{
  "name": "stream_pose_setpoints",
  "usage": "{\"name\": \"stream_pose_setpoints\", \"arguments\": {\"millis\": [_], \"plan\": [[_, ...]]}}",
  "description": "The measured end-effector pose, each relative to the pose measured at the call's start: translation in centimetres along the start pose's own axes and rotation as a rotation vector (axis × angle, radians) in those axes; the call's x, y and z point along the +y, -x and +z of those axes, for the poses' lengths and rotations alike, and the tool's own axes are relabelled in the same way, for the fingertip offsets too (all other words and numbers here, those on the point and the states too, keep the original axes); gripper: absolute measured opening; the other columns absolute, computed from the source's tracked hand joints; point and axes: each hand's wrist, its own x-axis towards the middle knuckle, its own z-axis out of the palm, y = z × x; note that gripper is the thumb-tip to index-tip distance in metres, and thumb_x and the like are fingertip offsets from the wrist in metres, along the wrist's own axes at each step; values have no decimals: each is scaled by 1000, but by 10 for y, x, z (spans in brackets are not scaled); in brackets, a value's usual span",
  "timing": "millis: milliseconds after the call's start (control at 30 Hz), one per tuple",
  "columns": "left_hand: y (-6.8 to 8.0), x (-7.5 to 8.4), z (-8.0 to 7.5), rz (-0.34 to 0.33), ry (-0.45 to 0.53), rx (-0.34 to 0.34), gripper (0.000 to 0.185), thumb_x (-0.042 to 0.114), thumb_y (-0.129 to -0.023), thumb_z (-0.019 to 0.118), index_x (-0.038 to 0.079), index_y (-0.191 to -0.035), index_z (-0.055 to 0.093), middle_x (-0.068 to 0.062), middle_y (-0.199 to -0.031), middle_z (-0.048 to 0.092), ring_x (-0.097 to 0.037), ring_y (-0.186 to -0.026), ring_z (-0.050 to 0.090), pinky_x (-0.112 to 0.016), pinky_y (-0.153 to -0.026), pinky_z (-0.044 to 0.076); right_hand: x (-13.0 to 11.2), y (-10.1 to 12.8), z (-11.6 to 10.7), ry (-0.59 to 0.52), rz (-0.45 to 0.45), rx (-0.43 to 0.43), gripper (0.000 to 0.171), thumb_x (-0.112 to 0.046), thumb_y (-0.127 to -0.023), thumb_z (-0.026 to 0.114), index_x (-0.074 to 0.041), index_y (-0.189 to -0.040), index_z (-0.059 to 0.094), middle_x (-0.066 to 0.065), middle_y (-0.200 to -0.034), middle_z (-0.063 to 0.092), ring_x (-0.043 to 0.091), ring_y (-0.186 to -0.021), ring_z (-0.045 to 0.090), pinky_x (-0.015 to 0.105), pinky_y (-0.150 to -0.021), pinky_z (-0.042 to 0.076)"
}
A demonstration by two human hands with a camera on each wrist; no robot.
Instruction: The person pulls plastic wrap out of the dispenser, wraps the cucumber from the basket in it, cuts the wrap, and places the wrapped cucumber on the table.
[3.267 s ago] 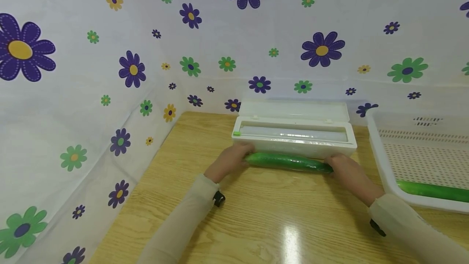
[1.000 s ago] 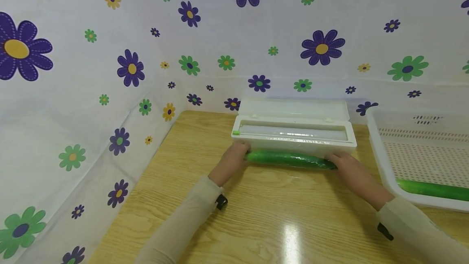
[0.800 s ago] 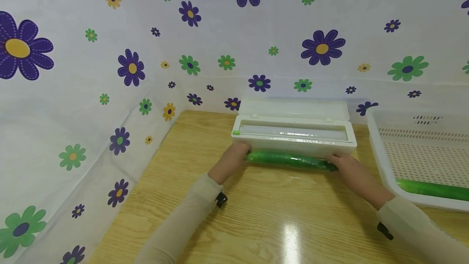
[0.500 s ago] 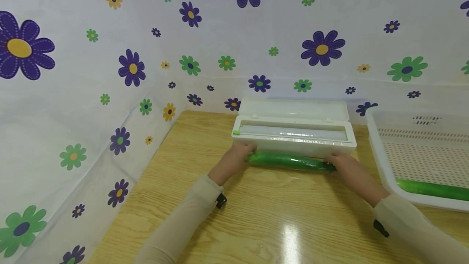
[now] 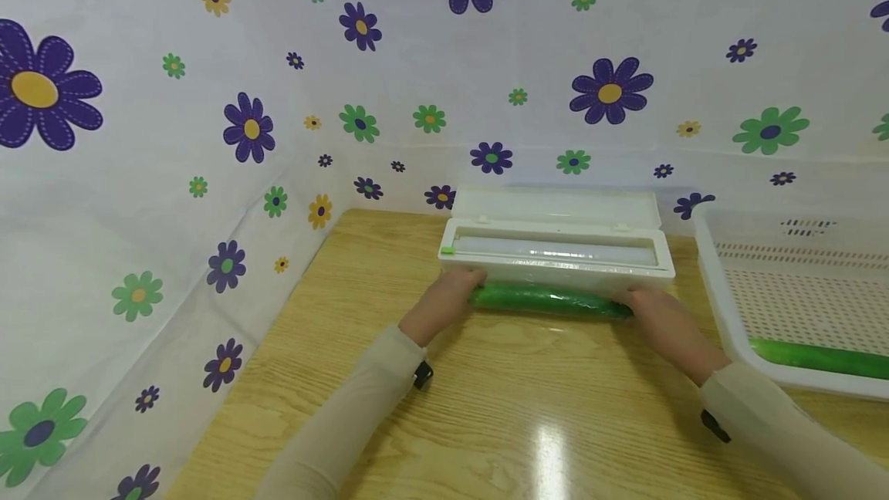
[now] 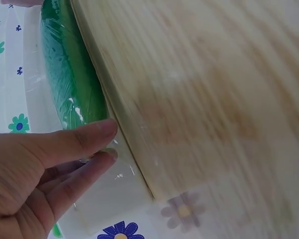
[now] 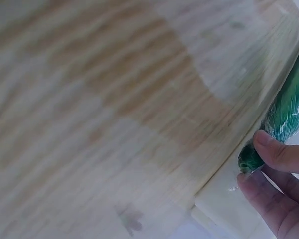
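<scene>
Flowery walls stand behind the box (image 5: 556, 249); both hands' fingers (image 6: 97, 135) pinch the cucumber (image 5: 549, 300) ends; roll evenly, wrap tight.

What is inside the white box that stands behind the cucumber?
The white box is open, its lid tilted back. Inside lies a roll of clear film, and film covers the cucumber that both hands hold. The box floor under the roll is hidden.
</scene>
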Motion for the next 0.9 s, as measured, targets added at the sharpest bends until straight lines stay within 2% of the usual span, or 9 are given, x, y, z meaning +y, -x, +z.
{"name": "stream_pose_setpoints", "arguments": {"millis": [300,500,700,800,900], "plan": [[-3,-1,-1,21,-22,-14,20,-3,-83,65,9,-99,59,-5,-97,65,-15,-89,60,-29,-78,51,0,-3,1,22,19,7,29,8,-67,76,1,-94,67,18,-94,67,37,-90,64,49,-78,52],[-6,-3,3,67,-74,-17,15,-1,-90,57,8,-101,58,-5,-95,65,-14,-86,60,-27,-75,52,2,-4,5,16,8,7,29,8,-66,77,1,-93,68,19,-94,67,37,-91,64,49,-78,52],[-6,-3,5,122,-194,-12,17,3,-90,57,8,-106,58,-8,-101,67,-16,-91,65,-24,-78,54,4,-5,7,-5,-9,-3,24,7,-70,74,-2,-91,68,16,-93,67,33,-90,65,47,-76,53],[-5,-2,4,148,-270,0,19,5,-90,58,8,-109,59,-8,-102,67,-16,-90,66,-23,-77,55,5,-5,8,-15,-25,-2,20,8,-75,69,-4,-91,68,15,-94,66,31,-90,64,46,-76,53],[-3,0,1,139,-299,2,21,6,-89,60,9,-110,60,-8,-103,67,-16,-89,67,-23,-75,55,5,-3,7,-7,-50,-6,21,9,-80,61,-4,-95,68,15,-96,63,31,-92,61,46,-77,52]]}}
